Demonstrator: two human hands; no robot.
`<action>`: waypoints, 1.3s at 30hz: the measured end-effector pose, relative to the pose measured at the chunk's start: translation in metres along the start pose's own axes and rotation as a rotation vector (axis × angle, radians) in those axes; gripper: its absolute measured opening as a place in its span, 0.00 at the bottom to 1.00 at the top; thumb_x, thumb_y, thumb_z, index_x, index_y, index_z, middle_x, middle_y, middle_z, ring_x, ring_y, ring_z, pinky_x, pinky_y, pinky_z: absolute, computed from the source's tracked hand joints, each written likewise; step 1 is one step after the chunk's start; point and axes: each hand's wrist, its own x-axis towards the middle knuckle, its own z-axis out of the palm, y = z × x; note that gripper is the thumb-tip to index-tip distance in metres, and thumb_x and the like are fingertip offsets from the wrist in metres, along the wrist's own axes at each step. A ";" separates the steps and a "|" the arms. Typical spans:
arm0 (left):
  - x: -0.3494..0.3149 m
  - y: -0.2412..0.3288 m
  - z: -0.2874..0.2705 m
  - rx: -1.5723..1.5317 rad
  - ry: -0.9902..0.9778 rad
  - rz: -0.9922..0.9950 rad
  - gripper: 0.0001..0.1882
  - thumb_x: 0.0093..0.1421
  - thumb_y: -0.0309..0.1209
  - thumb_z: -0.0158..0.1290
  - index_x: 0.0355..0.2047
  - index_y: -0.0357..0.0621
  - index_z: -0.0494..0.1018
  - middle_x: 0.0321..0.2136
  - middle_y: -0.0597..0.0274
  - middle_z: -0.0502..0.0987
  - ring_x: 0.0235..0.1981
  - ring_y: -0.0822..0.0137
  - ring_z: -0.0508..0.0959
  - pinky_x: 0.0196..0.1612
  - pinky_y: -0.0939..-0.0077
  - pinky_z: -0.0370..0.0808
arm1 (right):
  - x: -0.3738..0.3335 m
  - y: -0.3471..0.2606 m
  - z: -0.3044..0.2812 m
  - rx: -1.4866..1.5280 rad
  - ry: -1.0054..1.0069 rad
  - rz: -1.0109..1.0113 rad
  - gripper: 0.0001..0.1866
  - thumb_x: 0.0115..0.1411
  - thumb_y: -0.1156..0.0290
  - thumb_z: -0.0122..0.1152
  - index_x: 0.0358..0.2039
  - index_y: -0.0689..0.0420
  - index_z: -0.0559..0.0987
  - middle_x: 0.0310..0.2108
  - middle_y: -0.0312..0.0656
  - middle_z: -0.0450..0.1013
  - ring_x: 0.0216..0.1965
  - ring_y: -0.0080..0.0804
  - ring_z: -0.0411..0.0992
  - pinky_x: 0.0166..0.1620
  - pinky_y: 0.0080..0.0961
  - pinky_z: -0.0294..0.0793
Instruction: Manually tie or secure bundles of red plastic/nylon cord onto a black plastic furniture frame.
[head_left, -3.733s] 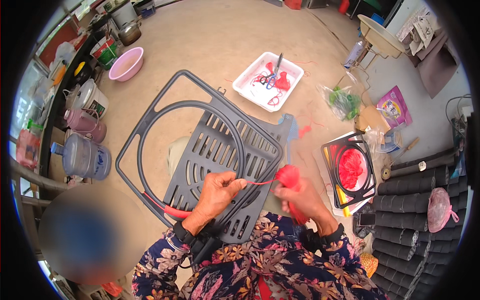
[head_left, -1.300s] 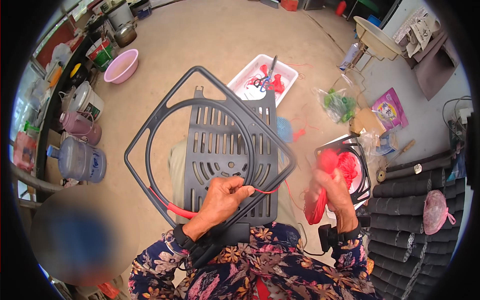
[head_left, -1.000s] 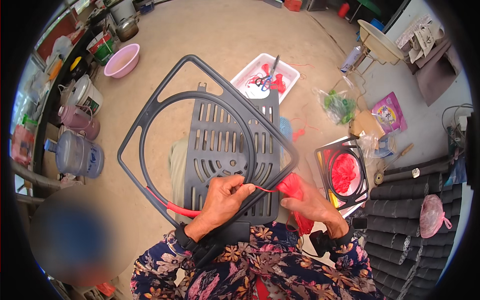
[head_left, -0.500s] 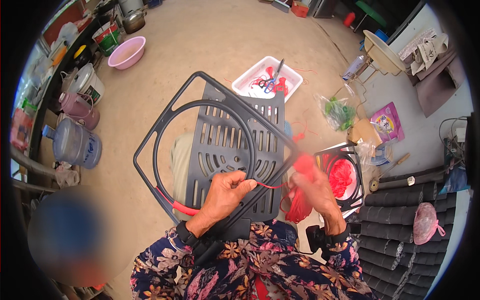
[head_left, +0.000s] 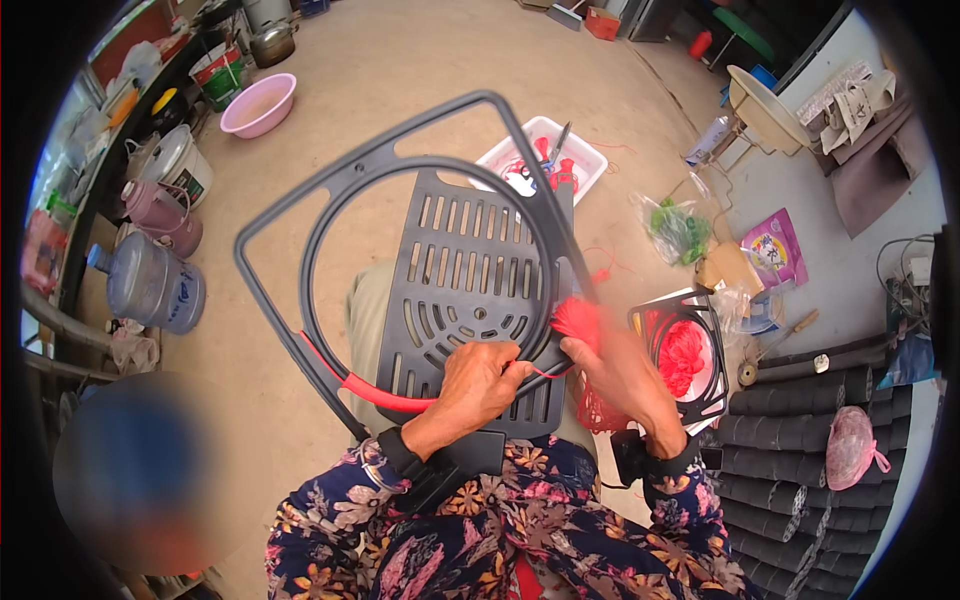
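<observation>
A black square frame (head_left: 340,172) with a round ring inside it stands tilted over my lap. Red cord (head_left: 385,396) is wound along a stretch of the ring's lower left. My left hand (head_left: 475,388) is closed at the ring's lower edge, thumb and fingers pinching the frame and the cord. From there a short length of cord runs across to my right hand (head_left: 630,385), somewhat blurred, which is closed round a bundle of red cord (head_left: 577,322). Loose strands hang below that hand. Behind the frame lies a black slotted plastic panel (head_left: 430,290).
Ahead on the floor is a white tray (head_left: 602,160) with red cord and scissors. To the right, another black frame (head_left: 716,345) rests by a red cord heap (head_left: 681,358). A water jug (head_left: 150,285) and a pink basin (head_left: 258,107) stand left.
The frame has turned and swung up, its top corner moving right. My left hand has shifted slightly right; my right hand has brought the cord bundle up to the frame's right side.
</observation>
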 end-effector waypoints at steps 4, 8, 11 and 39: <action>-0.002 -0.010 0.012 0.038 0.034 -0.039 0.21 0.54 0.36 0.59 0.16 0.34 0.63 0.12 0.47 0.61 0.14 0.50 0.59 0.21 0.60 0.57 | 0.006 0.013 0.018 -0.274 -0.015 -0.036 0.17 0.59 0.63 0.59 0.35 0.65 0.68 0.22 0.60 0.73 0.28 0.62 0.73 0.31 0.49 0.70; 0.001 -0.005 0.009 -0.013 0.002 -0.116 0.21 0.53 0.35 0.60 0.16 0.34 0.63 0.12 0.46 0.62 0.15 0.48 0.60 0.21 0.60 0.58 | 0.016 0.001 0.011 -0.314 -0.002 -0.099 0.16 0.58 0.64 0.60 0.33 0.66 0.70 0.21 0.58 0.73 0.27 0.58 0.74 0.30 0.48 0.72; -0.003 -0.004 0.010 0.053 0.063 -0.020 0.20 0.53 0.34 0.60 0.17 0.34 0.63 0.13 0.46 0.63 0.15 0.46 0.61 0.20 0.60 0.58 | 0.027 -0.004 0.015 -0.442 -0.022 -0.150 0.15 0.56 0.65 0.61 0.31 0.65 0.70 0.21 0.56 0.74 0.27 0.56 0.75 0.30 0.46 0.73; -0.019 -0.006 0.001 0.131 0.104 -0.089 0.17 0.54 0.36 0.57 0.16 0.37 0.68 0.14 0.45 0.70 0.20 0.41 0.72 0.23 0.51 0.65 | 0.033 -0.024 0.029 -0.220 -0.126 -0.070 0.19 0.56 0.78 0.51 0.49 0.64 0.64 0.38 0.61 0.73 0.42 0.61 0.71 0.44 0.49 0.69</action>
